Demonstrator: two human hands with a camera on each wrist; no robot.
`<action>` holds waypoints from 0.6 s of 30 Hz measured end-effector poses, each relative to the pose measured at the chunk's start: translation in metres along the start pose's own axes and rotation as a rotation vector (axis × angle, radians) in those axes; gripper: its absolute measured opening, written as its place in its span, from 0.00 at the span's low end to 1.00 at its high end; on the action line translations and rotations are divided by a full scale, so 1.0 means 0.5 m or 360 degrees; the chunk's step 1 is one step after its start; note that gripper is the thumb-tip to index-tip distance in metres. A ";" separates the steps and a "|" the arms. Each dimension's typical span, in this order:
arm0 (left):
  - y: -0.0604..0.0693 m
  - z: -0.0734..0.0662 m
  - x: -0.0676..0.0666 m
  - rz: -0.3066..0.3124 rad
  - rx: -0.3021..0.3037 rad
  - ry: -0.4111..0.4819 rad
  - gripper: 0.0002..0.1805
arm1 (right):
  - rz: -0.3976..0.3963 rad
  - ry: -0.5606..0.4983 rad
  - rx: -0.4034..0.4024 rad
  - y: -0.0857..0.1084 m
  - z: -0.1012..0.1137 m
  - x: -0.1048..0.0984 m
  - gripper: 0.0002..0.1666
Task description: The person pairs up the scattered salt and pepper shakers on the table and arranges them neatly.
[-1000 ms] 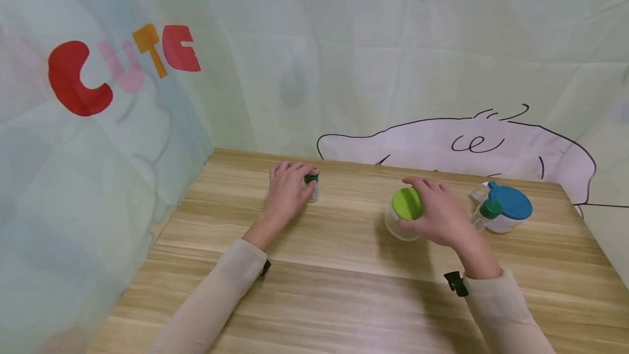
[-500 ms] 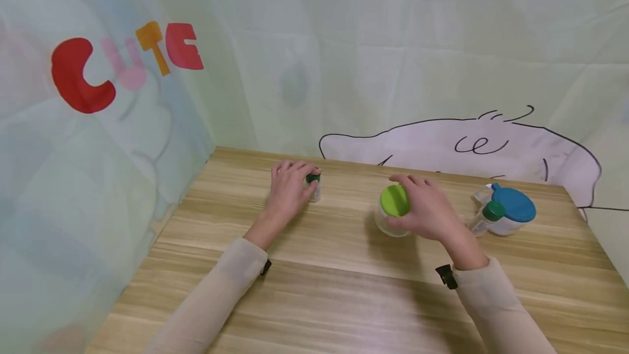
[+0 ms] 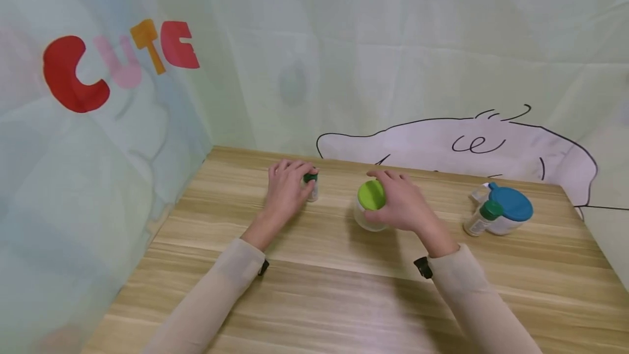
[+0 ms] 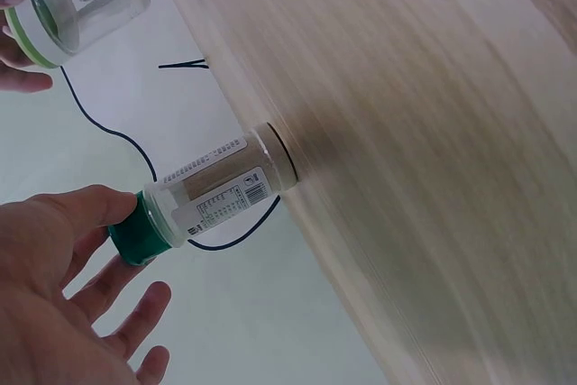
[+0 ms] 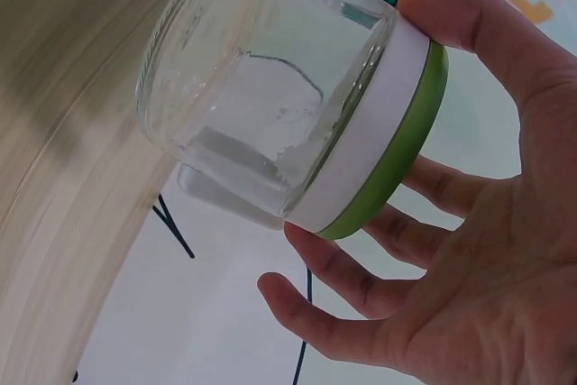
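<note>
the upright bottle [image 4: 215, 185] is pinched by the left hand [image 3: 287, 193]; to its right, apart, the jar [image 3: 366, 219] is gripped round the lid [image 3: 369, 195] by the right hand [image 3: 404, 202].

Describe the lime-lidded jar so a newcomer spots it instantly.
On the wooden table, look between the left bottle and right bottle. Find the wide, clear jar: its lime-green lid stands out from their dark-green caps and the blue lid.

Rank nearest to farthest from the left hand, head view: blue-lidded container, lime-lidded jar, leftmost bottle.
1. Leftmost bottle: in the left hand.
2. Lime-lidded jar: middle, in the right hand.
3. Blue-lidded container: far right.
</note>
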State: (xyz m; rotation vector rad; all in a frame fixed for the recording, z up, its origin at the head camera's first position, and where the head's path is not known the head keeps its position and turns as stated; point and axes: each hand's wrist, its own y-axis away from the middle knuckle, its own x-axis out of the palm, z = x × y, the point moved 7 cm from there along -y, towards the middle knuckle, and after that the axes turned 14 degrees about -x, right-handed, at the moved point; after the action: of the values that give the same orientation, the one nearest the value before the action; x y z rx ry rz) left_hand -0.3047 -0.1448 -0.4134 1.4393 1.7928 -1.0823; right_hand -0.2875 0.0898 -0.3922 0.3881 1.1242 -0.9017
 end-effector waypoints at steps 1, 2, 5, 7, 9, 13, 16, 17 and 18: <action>0.000 0.001 -0.001 -0.0002 0.0002 0.0003 0.11 | 0.0000 0.0000 -0.0003 -0.004 0.002 0.002 0.50; 0.000 0.001 -0.002 -0.0002 0.0003 0.0004 0.11 | 0.0000 0.0002 -0.0007 -0.008 0.005 0.003 0.50; 0.001 0.002 -0.002 -0.0002 0.0006 0.0013 0.11 | -0.0006 0.0009 -0.0021 -0.016 0.010 0.009 0.50; 0.002 0.001 -0.003 -0.0006 0.0010 0.0017 0.11 | -0.0015 0.0011 -0.0029 -0.022 0.014 0.012 0.50; 0.002 -0.001 -0.004 -0.0014 0.0018 0.0018 0.12 | -0.0023 0.0002 -0.0039 -0.027 0.017 0.015 0.50; 0.002 -0.004 -0.004 -0.0017 0.0026 0.0018 0.12 | -0.0027 -0.0025 -0.0058 -0.039 0.024 0.021 0.51; 0.001 -0.002 -0.003 -0.0009 0.0014 0.0012 0.12 | -0.0018 -0.0059 -0.0061 -0.051 0.028 0.028 0.53; 0.001 -0.001 -0.002 -0.0006 0.0008 0.0011 0.12 | -0.0013 -0.0070 -0.0059 -0.055 0.030 0.029 0.54; 0.001 -0.001 -0.002 -0.0005 0.0005 0.0010 0.12 | -0.0012 -0.0072 -0.0062 -0.059 0.031 0.031 0.54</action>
State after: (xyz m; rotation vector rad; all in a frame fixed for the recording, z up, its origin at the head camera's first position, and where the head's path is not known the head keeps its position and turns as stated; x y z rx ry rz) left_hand -0.3039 -0.1450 -0.4124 1.4434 1.7992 -1.0841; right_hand -0.2993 0.0550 -0.3950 0.3302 1.1004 -0.8901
